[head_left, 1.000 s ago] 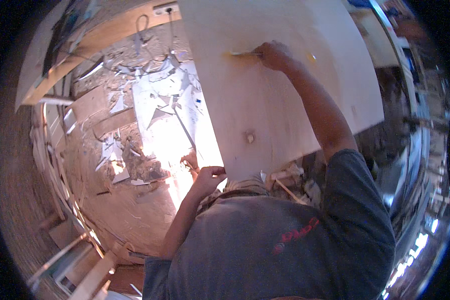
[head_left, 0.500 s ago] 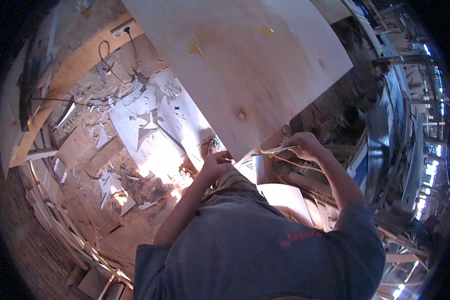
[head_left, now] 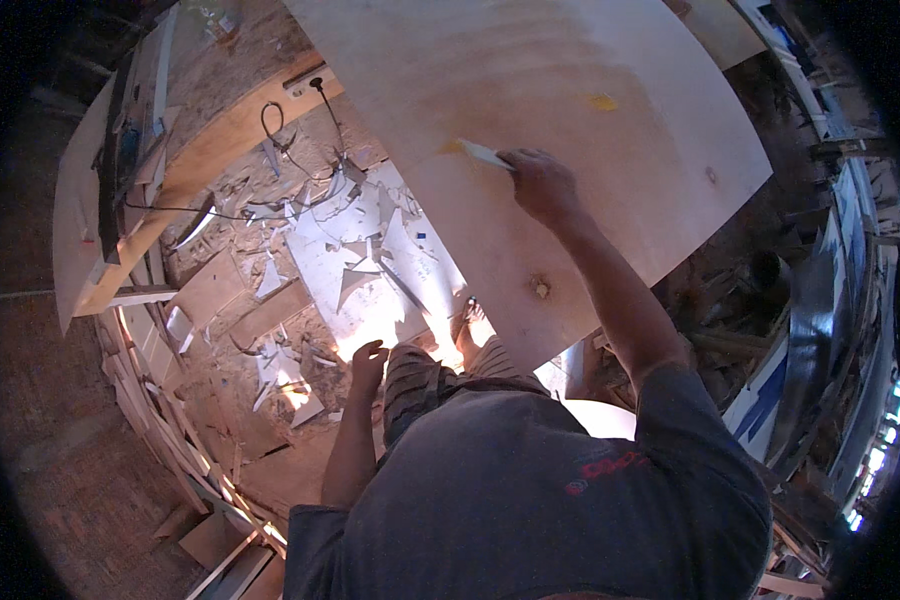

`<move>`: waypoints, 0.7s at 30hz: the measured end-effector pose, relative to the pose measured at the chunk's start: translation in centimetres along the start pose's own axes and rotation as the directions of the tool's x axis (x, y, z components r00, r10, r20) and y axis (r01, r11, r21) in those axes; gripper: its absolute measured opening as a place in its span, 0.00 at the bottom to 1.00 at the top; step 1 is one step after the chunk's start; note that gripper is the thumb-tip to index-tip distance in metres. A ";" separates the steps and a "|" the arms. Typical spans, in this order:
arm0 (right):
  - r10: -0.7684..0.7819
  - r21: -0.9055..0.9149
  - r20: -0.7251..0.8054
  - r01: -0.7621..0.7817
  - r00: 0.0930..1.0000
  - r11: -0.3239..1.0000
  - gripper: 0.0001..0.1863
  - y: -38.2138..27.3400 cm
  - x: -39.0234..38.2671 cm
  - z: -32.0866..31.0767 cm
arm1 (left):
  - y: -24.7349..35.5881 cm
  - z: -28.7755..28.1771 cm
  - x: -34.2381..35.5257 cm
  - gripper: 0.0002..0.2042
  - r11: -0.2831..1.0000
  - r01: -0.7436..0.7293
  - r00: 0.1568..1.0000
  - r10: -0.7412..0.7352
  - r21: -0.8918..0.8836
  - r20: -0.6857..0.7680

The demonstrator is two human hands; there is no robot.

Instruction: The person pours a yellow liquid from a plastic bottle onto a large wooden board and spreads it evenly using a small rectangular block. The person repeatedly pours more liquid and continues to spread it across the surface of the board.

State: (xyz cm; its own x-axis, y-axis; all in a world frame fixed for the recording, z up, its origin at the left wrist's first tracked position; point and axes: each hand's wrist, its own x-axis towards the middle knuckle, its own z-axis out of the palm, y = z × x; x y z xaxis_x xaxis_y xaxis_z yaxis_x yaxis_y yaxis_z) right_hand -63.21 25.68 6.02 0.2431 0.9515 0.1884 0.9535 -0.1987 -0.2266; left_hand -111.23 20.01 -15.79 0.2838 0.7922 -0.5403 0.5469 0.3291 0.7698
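A large pale wooden panel (head_left: 630, 180) with a brownish tint lies in front of me. Over its left part reaches my right hand (head_left: 543, 186), closed on a thin, pale flat strip (head_left: 485, 155). The strip's far end meets a yellow smear (head_left: 453, 147) on the panel. A second yellow patch (head_left: 603, 102) lies farther right, and a dark-ringed knot (head_left: 540, 287) shows closer to me. Beside my thigh hangs my left hand (head_left: 368, 366), its fingers loosely bent and apart, with nothing visible in it.
White offcuts (head_left: 320, 260) and debris litter the floor at the left. A black cable (head_left: 210, 213) runs from a socket strip (head_left: 305, 80) on a wooden bench edge (head_left: 185, 175). Stacked boards and long sheets (head_left: 820, 330) stand at the right.
My right hand has moved with the strip from the panel's near corner forward to the yellow smear. My left hand has left the corner and dropped back to my side.
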 end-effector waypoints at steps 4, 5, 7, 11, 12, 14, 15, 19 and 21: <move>-0.051 -0.039 0.160 0.058 0.986 0.998 0.16 -3.8 3.4 1.8 | -12.1 -4.9 -4.3 0.12 0.866 0.393 0.888 -0.445 -0.309 -0.117; 0.092 -0.087 0.159 -0.078 0.983 0.993 0.15 -2.5 3.7 0.7 | -9.7 -6.4 -4.7 0.10 0.820 0.499 0.827 -0.547 -0.280 -0.131; 0.307 -0.134 0.155 -0.288 0.939 0.948 0.15 -1.6 6.3 -0.7 | -12.2 -10.0 -6.8 0.08 0.825 0.563 0.825 -0.564 -0.044 -0.017; 0.434 -0.208 0.089 -0.409 0.897 0.889 0.14 -1.6 9.0 1.3 | -14.4 -15.0 -7.0 0.05 0.702 0.709 0.696 -0.712 0.068 0.091; 0.378 -0.170 0.043 -0.366 0.925 0.915 0.13 -3.5 8.6 1.2 | -14.9 -15.9 -6.0 0.05 0.660 0.748 0.651 -0.751 0.077 0.113; 0.345 -0.145 0.081 -0.332 0.935 0.932 0.12 -7.4 7.7 1.8 | -16.5 -19.2 -2.7 0.07 0.950 0.215 0.942 -0.263 0.226 0.207; 0.360 -0.150 0.154 -0.338 0.920 0.929 0.11 -9.3 7.9 2.6 | -16.9 -21.5 -0.2 0.09 0.959 -0.102 0.960 0.025 0.265 0.278; 0.316 -0.045 0.266 -0.316 0.911 0.948 0.09 -17.8 6.5 4.0 | -15.2 -26.8 8.5 0.16 0.892 0.391 0.915 -0.351 -0.226 0.198; 0.305 0.033 0.341 -0.335 0.889 0.942 0.09 -19.7 4.2 2.7 | -8.5 -26.0 11.8 0.16 0.955 0.294 0.954 -0.292 -0.024 0.076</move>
State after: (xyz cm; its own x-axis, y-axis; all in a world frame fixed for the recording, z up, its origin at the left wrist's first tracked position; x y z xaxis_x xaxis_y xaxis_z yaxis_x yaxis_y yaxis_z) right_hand -81.46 34.23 8.66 0.4459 0.8658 -0.2272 0.8105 -0.4982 -0.3079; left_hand -133.00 39.87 -19.88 0.1706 0.6205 -0.7654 0.5868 0.5600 0.5848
